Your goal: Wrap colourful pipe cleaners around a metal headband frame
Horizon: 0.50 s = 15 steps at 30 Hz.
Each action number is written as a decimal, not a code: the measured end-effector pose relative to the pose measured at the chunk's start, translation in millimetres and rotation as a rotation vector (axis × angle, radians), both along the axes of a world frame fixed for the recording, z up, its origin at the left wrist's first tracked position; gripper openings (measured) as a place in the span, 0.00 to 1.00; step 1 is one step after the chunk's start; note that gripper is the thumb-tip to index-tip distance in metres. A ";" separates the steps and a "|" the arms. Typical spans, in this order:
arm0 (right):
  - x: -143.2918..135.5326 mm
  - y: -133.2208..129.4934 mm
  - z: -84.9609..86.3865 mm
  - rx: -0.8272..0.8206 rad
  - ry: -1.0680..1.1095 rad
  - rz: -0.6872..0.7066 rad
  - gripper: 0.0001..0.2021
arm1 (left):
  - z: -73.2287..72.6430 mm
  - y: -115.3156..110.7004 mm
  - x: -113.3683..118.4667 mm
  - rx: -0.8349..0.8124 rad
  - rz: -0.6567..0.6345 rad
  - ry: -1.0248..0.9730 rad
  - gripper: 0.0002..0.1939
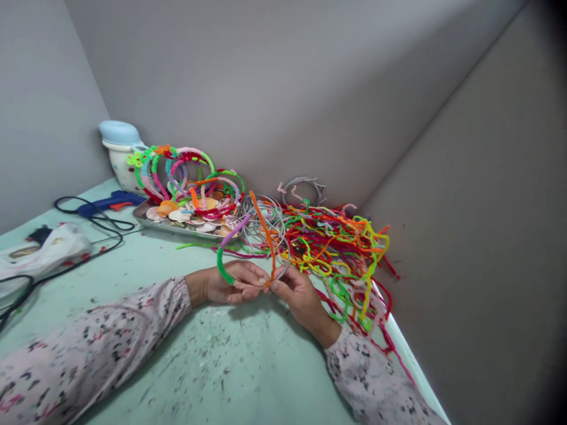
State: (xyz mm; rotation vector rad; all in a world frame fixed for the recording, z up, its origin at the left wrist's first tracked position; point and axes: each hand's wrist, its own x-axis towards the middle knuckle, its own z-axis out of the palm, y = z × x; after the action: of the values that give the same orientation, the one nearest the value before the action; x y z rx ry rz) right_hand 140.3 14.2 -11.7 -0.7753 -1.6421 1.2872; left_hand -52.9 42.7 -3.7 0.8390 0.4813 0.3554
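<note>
At the far left, a white plastic bag (66,251) lies near a blue glue gun (108,202), whose dark cord (116,236) loops over the table (186,366). Behind stands a white jar (121,156) with a pale blue lid. Right of it, a metal tray (177,230) holds shell-like discs (206,215), with colorful wrapped hoops (190,171) on top. At center, nearer, the left hand (239,282) pinches the partly wrapped hoop (225,254), palm turned up; the right hand (299,293) reaches in from the right, thumb and fingers pinching its orange pipe cleaner (266,233). Beyond the hands lie bare wire rings (266,218); rightward spreads a tangled pipe cleaner pile (341,242).
</note>
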 end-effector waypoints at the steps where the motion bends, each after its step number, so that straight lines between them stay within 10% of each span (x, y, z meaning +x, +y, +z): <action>1: 0.1 0.2 0.7 -0.002 0.001 0.007 0.05 | -0.5 0.2 0.1 0.003 -0.006 0.000 0.06; 15: 1.4 3.1 0.4 -0.132 0.074 -0.034 0.06 | 3.7 -12.3 10.1 0.101 0.220 0.041 0.07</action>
State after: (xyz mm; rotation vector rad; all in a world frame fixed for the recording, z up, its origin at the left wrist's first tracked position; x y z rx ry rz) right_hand 141.7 17.3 -11.3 -0.8214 -1.4911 1.3951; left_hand -42.8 30.4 0.0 0.8951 0.5994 0.5698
